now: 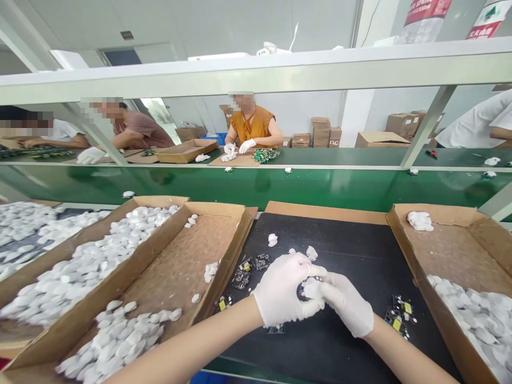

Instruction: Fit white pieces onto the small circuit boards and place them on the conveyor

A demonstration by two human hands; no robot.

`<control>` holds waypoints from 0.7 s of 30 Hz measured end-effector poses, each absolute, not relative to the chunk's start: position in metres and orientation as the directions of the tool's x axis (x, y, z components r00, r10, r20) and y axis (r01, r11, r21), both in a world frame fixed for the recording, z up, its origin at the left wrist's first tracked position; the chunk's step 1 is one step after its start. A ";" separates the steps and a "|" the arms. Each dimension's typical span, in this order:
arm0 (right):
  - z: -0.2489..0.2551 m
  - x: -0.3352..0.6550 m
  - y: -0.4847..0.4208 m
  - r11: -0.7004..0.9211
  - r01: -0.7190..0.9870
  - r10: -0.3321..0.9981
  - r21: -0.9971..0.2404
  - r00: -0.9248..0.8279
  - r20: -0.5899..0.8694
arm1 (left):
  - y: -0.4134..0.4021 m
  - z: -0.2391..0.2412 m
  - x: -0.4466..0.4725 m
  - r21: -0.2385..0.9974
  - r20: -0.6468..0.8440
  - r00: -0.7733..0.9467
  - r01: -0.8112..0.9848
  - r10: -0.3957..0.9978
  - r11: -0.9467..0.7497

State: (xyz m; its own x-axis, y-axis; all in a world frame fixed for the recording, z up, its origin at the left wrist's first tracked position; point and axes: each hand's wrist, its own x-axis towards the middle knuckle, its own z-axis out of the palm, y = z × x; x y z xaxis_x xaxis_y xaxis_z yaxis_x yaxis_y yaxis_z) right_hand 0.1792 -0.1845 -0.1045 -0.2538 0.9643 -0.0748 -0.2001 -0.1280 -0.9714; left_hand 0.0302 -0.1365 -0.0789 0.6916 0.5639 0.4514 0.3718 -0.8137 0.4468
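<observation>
Over the black mat (pixel 340 240), my left hand (pixel 282 290), in a white glove, is closed around a small circuit board, mostly hidden by the fingers. A soft white piece (pixel 312 288) lies against the board. My right hand (pixel 348 301), gloved too, pinches this white piece with its fingertips touching my left fingers. Just beyond the hands are loose white pieces (pixel 312 253) and another white piece (pixel 272 240). Several black circuit boards (pixel 241 278) lie left of my left hand, and boards with yellow parts (pixel 397 324) lie right of my right wrist.
On the left stand cardboard trays (pixel 216 213) with heaps of white pieces (pixel 116 341). Another cardboard tray (pixel 452 213) stands right. Behind the mat runs a green conveyor (pixel 256 186) carrying small boards, below a white shelf beam (pixel 256 77). Co-workers (pixel 254 125) sit across it.
</observation>
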 end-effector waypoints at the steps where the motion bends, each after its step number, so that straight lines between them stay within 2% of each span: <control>1: -0.107 0.180 -0.185 -0.128 -0.277 0.958 -0.952 -0.282 -0.047 | -0.138 -0.079 0.031 0.468 0.478 0.659 0.368 0.580 -0.803; 3: -0.109 0.182 -0.185 -0.112 -0.367 0.949 -0.923 -0.316 0.011 | -0.140 -0.079 0.031 0.509 0.527 0.595 0.351 0.607 -0.786; 7: -0.104 0.180 -0.187 -0.130 -0.369 0.944 -0.920 -0.331 -0.001 | -0.142 -0.076 0.030 0.566 0.564 0.538 0.300 0.626 -0.768; 13: -0.096 0.173 -0.192 -0.212 -0.550 0.903 -0.808 -0.426 0.053 | -0.138 -0.076 0.028 0.557 0.444 0.683 0.297 0.580 -0.776; 17: -0.098 0.175 -0.193 -0.259 -0.561 0.904 -0.787 -0.427 0.007 | -0.138 -0.075 0.028 0.583 0.411 0.735 0.242 0.539 -0.775; 21: -0.097 0.176 -0.192 -0.273 -0.555 0.898 -0.785 -0.440 -0.001 | -0.139 -0.073 0.024 0.678 0.425 0.733 0.131 0.531 -0.723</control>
